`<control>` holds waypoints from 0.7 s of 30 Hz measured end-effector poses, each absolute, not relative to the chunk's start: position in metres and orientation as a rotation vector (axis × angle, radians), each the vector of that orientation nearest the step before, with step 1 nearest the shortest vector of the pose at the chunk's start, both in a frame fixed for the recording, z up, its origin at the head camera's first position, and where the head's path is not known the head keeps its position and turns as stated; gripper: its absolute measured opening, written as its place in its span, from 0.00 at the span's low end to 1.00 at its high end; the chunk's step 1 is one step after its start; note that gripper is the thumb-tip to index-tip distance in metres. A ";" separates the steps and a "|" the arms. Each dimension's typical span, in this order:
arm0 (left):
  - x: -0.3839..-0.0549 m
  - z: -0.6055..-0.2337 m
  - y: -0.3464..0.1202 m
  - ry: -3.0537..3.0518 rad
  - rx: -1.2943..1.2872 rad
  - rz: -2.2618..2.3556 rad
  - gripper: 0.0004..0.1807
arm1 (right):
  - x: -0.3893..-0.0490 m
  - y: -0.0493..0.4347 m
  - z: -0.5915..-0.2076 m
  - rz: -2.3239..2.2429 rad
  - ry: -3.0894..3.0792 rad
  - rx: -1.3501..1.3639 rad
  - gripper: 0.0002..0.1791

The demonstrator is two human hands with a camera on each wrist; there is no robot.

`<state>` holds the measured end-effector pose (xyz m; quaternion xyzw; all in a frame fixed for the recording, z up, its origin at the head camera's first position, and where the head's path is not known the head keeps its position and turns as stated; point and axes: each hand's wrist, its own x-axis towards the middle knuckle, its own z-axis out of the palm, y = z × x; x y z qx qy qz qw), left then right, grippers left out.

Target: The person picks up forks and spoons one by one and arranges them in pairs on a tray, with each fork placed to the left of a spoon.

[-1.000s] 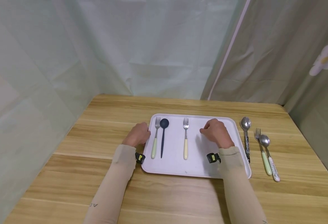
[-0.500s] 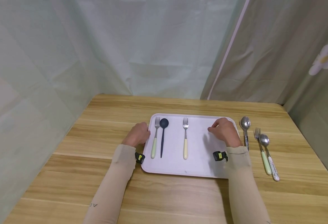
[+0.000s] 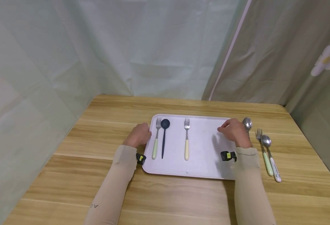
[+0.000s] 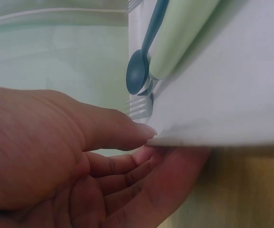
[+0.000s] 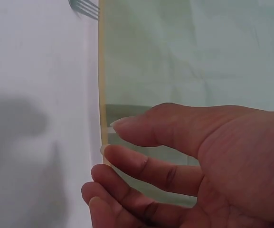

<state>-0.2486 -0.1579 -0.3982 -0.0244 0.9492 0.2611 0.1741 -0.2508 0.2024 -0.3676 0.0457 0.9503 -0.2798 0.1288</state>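
A white tray (image 3: 204, 168) lies on the wooden table. My left hand (image 3: 138, 136) pinches its left rim; in the left wrist view the thumb (image 4: 122, 130) is on top and the fingers are below. On the tray, from left, are a fork with a light green handle (image 3: 155, 143), a dark spoon (image 3: 165, 125) and a fork with a cream handle (image 3: 186, 147). Over the tray's right rim hovers my right hand (image 3: 235, 133), holding nothing. In the right wrist view its thumb and loosely bent fingers stand apart.
Right of the tray lie a metal spoon (image 3: 247, 123), partly behind the right hand, a green-handled fork (image 3: 267, 162) and a spoon with a patterned white handle (image 3: 274, 167). A pale curtain (image 3: 165, 56) hangs behind the table (image 3: 181, 200).
My right hand has moved rightward, from above the tray's right part to its right rim. It now hides part of the metal spoon. The left hand and the tray stay put.
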 end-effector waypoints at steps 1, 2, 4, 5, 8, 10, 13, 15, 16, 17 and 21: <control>-0.248 -0.398 -0.158 2.693 -0.068 0.742 0.13 | -0.251 0.204 -0.367 -0.812 2.764 0.137 0.23; -0.248 -0.398 -0.158 2.694 -0.066 0.744 0.13 | -0.251 0.206 -0.367 -0.817 2.763 0.142 0.23; -0.248 -0.398 -0.158 2.696 -0.065 0.747 0.13 | -0.251 0.209 -0.367 -0.825 2.755 0.162 0.23; -0.248 -0.398 -0.158 2.695 -0.068 0.750 0.13 | -0.251 0.209 -0.367 -0.835 2.747 0.178 0.23; -0.248 -0.399 -0.158 2.693 -0.072 0.746 0.13 | -0.250 0.212 -0.367 -0.865 2.729 0.222 0.23; -0.249 -0.399 -0.158 2.693 -0.074 0.743 0.13 | -0.250 0.214 -0.368 -0.881 2.726 0.247 0.22; -0.249 -0.399 -0.158 2.696 -0.068 0.739 0.13 | -0.249 0.217 -0.369 -0.903 2.738 0.276 0.22; -0.249 -0.399 -0.158 2.699 -0.065 0.737 0.13 | -0.248 0.220 -0.370 -0.922 2.763 0.298 0.22; -0.249 -0.399 -0.158 2.700 -0.064 0.736 0.13 | -0.248 0.222 -0.371 -0.925 2.781 0.307 0.22; -0.249 -0.399 -0.158 2.701 -0.063 0.739 0.13 | -0.247 0.224 -0.371 -0.932 2.791 0.323 0.21; -0.250 -0.401 -0.158 2.701 -0.068 0.740 0.14 | -0.246 0.232 -0.373 -0.943 2.844 0.377 0.19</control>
